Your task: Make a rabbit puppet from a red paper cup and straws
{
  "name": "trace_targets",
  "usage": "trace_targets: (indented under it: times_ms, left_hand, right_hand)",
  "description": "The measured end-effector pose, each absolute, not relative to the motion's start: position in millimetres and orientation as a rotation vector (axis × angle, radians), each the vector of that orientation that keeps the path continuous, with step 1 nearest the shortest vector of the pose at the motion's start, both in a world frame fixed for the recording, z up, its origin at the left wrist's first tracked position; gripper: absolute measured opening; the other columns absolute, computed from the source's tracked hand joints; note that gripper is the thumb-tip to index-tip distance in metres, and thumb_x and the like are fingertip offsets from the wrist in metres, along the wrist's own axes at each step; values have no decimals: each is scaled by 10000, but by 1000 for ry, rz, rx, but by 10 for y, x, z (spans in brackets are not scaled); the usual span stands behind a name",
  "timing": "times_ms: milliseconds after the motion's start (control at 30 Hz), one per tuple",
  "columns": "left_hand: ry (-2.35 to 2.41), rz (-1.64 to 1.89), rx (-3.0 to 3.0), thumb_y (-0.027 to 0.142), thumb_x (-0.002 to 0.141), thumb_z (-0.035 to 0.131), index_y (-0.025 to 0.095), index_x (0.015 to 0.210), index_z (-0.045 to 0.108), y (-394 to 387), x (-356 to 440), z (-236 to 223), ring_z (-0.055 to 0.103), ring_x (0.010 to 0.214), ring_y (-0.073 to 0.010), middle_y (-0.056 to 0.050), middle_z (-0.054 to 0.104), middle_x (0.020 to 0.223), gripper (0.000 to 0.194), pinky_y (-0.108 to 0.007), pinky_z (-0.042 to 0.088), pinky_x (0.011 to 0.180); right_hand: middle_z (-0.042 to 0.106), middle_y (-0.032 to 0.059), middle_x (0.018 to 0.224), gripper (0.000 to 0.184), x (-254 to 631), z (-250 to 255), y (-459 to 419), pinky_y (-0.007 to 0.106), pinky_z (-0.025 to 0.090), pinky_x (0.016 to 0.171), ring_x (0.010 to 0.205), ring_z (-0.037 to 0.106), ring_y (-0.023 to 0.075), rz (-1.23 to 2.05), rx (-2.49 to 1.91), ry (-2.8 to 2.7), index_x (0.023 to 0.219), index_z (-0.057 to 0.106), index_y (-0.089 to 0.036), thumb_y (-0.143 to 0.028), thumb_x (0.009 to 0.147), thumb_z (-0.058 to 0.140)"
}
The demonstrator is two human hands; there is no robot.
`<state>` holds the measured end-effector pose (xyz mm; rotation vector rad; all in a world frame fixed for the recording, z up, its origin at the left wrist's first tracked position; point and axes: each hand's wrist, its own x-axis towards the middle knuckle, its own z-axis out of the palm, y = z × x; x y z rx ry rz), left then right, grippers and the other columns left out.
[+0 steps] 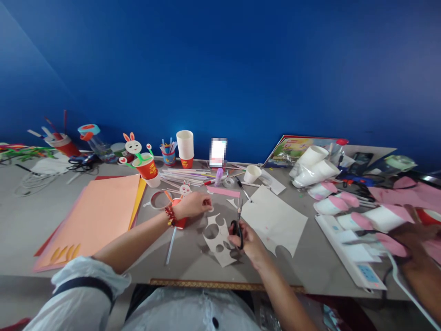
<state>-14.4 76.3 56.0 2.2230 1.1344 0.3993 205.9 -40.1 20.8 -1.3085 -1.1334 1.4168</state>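
Observation:
My right hand (246,241) grips black-handled scissors (240,219), their blades pointing away from me. Bent fingers close my left hand (195,204), and a small pale bit shows by its fingertips; I cannot make out whether it is held. Between the hands lies a scrap of white paper (223,252) with several round holes cut out. A larger white sheet (274,216), notched along its near edge, is right of the scissors. Partly hidden under my left wrist is a red cup (179,222), near a rabbit-face cutout (185,188) and a roll of tape (161,199).
Coloured paper sheets (106,207) are stacked at left. Behind stand a rabbit-decorated red cup (149,169), stacked white cups (185,145) and a pile of straws (186,175). At right are a power strip (351,257), pink-and-white cups (330,205) and another person's arm (422,266).

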Motion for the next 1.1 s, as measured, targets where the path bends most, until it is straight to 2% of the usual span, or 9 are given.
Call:
trace_targets:
  times_ms: [200, 367, 500, 600, 667, 733, 800, 967, 1100]
  left_hand:
    - [1080, 260, 2465, 190, 803, 614, 167, 749, 697, 731, -44, 444, 638, 844, -238, -72, 718, 829, 102, -373, 433, 834]
    - [1122, 329, 2524, 98, 853, 516, 118, 864, 691, 694, 18, 593, 629, 952, -292, -159, 707, 946, 177, -462, 426, 923]
    - [1102, 499, 2428, 269, 992, 380, 172, 1133, 649, 538, -56, 796, 618, 1048, -235, -117, 680, 1138, 319, -364, 467, 921]
    - [869, 682, 1802, 442, 981, 425, 187, 1191, 629, 323, -108, 848, 634, 1002, -223, -97, 689, 1111, 388, -337, 497, 875]
    - [741, 676, 1466, 508, 930, 512, 169, 1149, 633, 185, -102, 815, 641, 959, -224, -107, 689, 1075, 421, -333, 509, 831]
    - [756, 684, 1290, 484, 814, 696, 147, 968, 655, 83, -58, 755, 636, 919, -207, -98, 687, 1008, 373, -306, 493, 808]
    - [863, 727, 1202, 456, 721, 790, 145, 851, 632, 28, 5, 705, 614, 821, -163, -57, 667, 899, 372, -267, 468, 734]
    - [915, 802, 1205, 478, 737, 754, 145, 769, 600, 2, 97, 752, 487, 638, -90, 18, 557, 713, 369, -214, 375, 586]
    - [954, 872, 1148, 464, 726, 763, 157, 793, 585, -15, 75, 835, 485, 637, -91, 14, 574, 749, 362, -204, 363, 548]
  right_hand:
    - [587, -22, 711, 301, 2090, 179, -406, 252, 416, 562, 646, 540, 143, 1450, -1347, -1095, 776, 599, -193, -279, 569, 800]
    - [615, -11, 738, 311, 2152, 133, -418, 231, 387, 511, 640, 545, 142, 1380, -1386, -983, 812, 619, -190, -268, 570, 798]
    - [593, -30, 722, 342, 2181, 170, -410, 207, 310, 446, 562, 486, 111, 1354, -1352, -869, 839, 598, -199, -294, 589, 811]
    - [574, -43, 705, 317, 2144, 266, -397, 207, 315, 451, 540, 465, 97, 1351, -1245, -858, 843, 582, -204, -280, 623, 797]
    - [576, -43, 715, 292, 2091, 350, -391, 216, 350, 475, 548, 471, 96, 1346, -1189, -894, 841, 577, -206, -266, 646, 786]
    - [591, -35, 743, 278, 2025, 429, -386, 228, 392, 514, 579, 496, 105, 1319, -1169, -939, 845, 579, -211, -261, 662, 781]
    - [608, -25, 777, 294, 1958, 482, -380, 240, 433, 570, 637, 533, 121, 1284, -1173, -990, 849, 586, -212, -257, 649, 798]
    - [630, -6, 835, 359, 1908, 481, -383, 248, 467, 622, 717, 569, 148, 1221, -1214, -1064, 877, 577, -225, -335, 648, 830]
    - [570, -9, 764, 393, 2019, 455, -470, 264, 467, 634, 689, 546, 146, 1368, -1231, -1186, 831, 552, -214, -538, 735, 752]
